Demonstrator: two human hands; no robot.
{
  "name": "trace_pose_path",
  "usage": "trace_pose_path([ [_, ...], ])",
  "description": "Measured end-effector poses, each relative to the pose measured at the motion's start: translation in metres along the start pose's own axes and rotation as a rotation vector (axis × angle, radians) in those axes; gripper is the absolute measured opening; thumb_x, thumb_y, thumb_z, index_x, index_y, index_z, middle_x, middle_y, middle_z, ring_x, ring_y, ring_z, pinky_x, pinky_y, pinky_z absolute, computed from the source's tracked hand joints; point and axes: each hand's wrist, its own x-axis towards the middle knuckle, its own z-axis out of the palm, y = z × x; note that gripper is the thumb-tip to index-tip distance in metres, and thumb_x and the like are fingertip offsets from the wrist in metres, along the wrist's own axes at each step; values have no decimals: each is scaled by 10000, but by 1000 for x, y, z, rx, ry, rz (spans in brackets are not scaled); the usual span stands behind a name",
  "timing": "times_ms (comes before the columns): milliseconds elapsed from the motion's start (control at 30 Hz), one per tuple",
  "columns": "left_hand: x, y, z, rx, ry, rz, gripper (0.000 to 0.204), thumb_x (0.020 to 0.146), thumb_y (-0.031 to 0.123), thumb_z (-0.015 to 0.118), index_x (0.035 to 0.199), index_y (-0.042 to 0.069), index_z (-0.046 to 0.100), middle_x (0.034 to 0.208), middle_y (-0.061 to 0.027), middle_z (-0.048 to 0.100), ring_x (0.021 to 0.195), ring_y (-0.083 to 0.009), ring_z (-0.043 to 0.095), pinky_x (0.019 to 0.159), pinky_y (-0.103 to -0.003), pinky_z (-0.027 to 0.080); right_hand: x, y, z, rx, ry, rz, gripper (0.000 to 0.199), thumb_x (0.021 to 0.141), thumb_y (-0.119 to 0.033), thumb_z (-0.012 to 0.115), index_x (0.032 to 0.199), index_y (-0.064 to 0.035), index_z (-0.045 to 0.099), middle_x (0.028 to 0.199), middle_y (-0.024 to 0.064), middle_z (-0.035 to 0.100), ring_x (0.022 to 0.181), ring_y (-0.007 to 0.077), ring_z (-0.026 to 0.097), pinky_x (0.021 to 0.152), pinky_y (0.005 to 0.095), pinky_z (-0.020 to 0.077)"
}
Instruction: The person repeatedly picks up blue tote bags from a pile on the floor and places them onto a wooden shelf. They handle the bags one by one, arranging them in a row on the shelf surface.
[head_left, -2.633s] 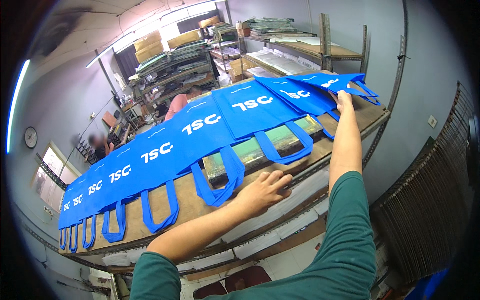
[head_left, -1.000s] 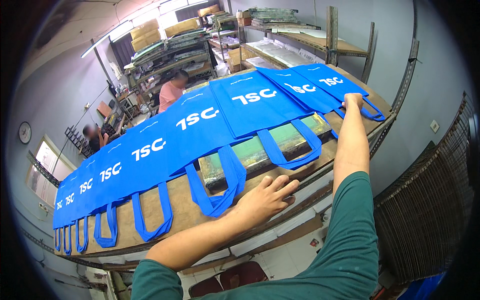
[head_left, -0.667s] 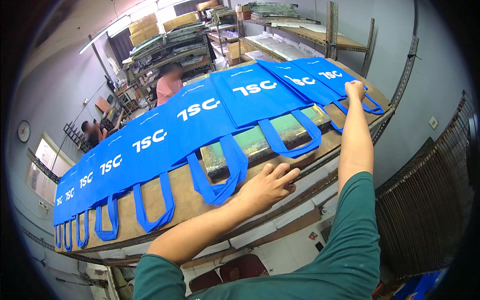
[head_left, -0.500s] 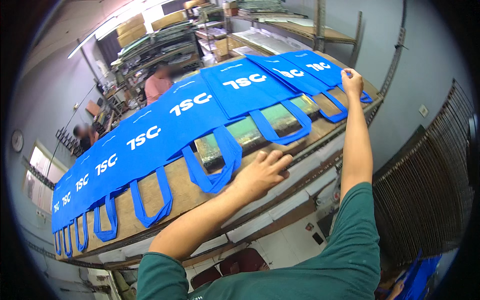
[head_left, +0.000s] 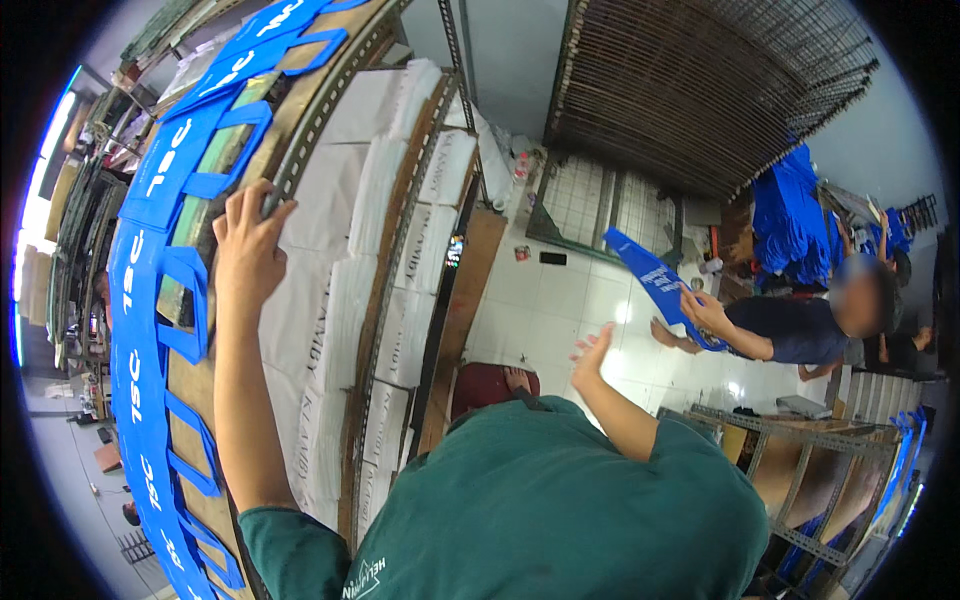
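Observation:
My left hand (head_left: 250,245) rests on the metal edge of the long table (head_left: 195,383), fingers apart and nothing held. Beside it lies a row of overlapping blue tote bags (head_left: 140,255) with white print, their loop handles hanging toward the table's near edge. My right hand (head_left: 592,360) is raised in the air over the floor, its fingers stretched out and holding nothing. Across from it, a co-worker's hand (head_left: 708,312) holds another blue tote bag (head_left: 650,280) out toward my right hand. The bag and my hand are apart.
Wrapped white stacks (head_left: 350,240) fill the shelves under the table. A dark wire drying rack (head_left: 690,80) stands ahead, with a pile of blue bags (head_left: 795,215) near it. A metal-framed rack (head_left: 800,470) is on the right. A dark red stool (head_left: 480,388) stands below me.
My view has swung right, away from the table toward the co-worker. My right hand has left the bags at the table's far end and is now raised, open. My left hand stays at the table edge.

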Motion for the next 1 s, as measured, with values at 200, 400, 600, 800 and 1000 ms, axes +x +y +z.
trace_pose_path([
  [200, -8, 2, 3, 58, 33, 18, 556, 540, -46, 575, 1052, 168, 596, 1203, -44, 427, 1140, -242, 390, 854, -396, 352, 29, -44, -48, 227, -98, 53, 1167, 597, -846, 406, 1408, -127, -27, 1448, 144, 117, 1308, 319, 201, 986, 550, 236],
  [400, -8, 0, 6, 73, 96, 58, 536, 556, -30, 590, 1054, 167, 600, 1199, -30, 432, 1120, -228, 406, 850, -383, 370, 28, -54, -18, 173, 199, 104, 708, 868, -572, 330, 1319, -28, 279, 1328, 179, 338, 1164, 349, 407, 867, 551, 391],
  [600, -32, 5, 7, -130, 326, 78, 490, 615, 185, 704, 1088, 182, 573, 1180, -61, 473, 1134, -235, 417, 898, -417, 336, 35, -46, -18, 108, 286, -81, 449, 914, -373, 371, 1155, 0, 437, 1143, 154, 496, 947, 296, 539, 683, 439, 492],
  [800, -109, 157, 31, -1012, 126, -259, 677, 716, 501, 647, 1215, 77, 475, 1161, -185, 509, 1123, -340, 444, 951, -422, 330, -63, -83, 33, 229, -221, -383, 419, 916, -442, 381, 1064, -65, 486, 1033, 75, 556, 844, 205, 552, 623, 337, 478],
  [1000, -120, 206, 40, -1876, -78, -597, 951, 708, 543, 656, 1333, -35, 232, 1128, -165, 502, 797, -157, 557, 680, -279, 463, -169, -98, 91, 305, -732, -756, 628, 908, -510, 334, 1239, 24, 369, 1249, 143, 436, 1127, 267, 440, 953, 403, 336],
])
